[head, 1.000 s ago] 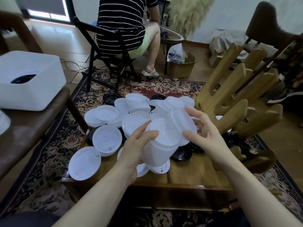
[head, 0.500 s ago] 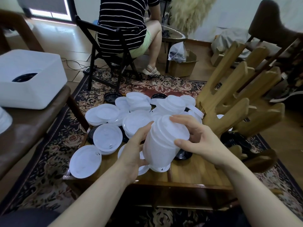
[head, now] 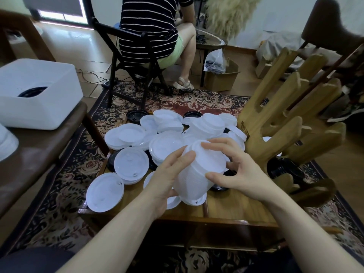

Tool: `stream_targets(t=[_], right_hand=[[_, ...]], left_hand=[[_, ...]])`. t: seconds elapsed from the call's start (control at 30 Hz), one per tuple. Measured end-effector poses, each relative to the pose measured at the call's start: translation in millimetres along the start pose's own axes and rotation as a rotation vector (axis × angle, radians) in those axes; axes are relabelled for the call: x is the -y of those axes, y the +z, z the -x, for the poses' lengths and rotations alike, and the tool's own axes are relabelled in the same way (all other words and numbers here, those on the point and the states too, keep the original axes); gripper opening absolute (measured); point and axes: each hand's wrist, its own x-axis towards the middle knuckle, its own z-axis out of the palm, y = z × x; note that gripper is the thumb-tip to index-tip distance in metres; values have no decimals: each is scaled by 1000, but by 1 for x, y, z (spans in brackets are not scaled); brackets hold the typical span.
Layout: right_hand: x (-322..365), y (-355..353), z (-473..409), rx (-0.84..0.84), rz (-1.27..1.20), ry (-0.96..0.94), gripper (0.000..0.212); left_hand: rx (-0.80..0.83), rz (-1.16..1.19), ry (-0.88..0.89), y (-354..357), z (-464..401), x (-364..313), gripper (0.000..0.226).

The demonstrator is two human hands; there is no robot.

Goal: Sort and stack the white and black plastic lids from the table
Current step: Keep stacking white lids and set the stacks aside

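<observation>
White plastic lids nested in a tall tilted stack (head: 199, 170) sit above the low wooden table (head: 232, 209), gripped by both hands: the left hand (head: 169, 176) curls round its left side, the right hand (head: 234, 170) clasps its top and right side. Loose white lids (head: 130, 160) lie behind.

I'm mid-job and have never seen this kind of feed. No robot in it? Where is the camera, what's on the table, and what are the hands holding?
No robot here: a person works bare-handed, and the single camera sits on their head, looking forward and down. The left hand and right hand together hold a tall stack of white lids, tilted, above the low wooden table. Loose white lids cover the table, with a few black lids at the far edge and under the pile. A wooden rack stands on the right. A white bin sits on a bench to the left. Another person sits on a chair beyond.
</observation>
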Motion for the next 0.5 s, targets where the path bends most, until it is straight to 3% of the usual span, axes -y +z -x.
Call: stream_targets(t=[0.13,0.5], right_hand=[[0,5,-2,-50,-9,7,53],[-3,-14,-3,84,-139,5,54]], left_hand=[[-40,35,-18,-2,-2,2,55],[37,18,-22,-6,-7,4,51]])
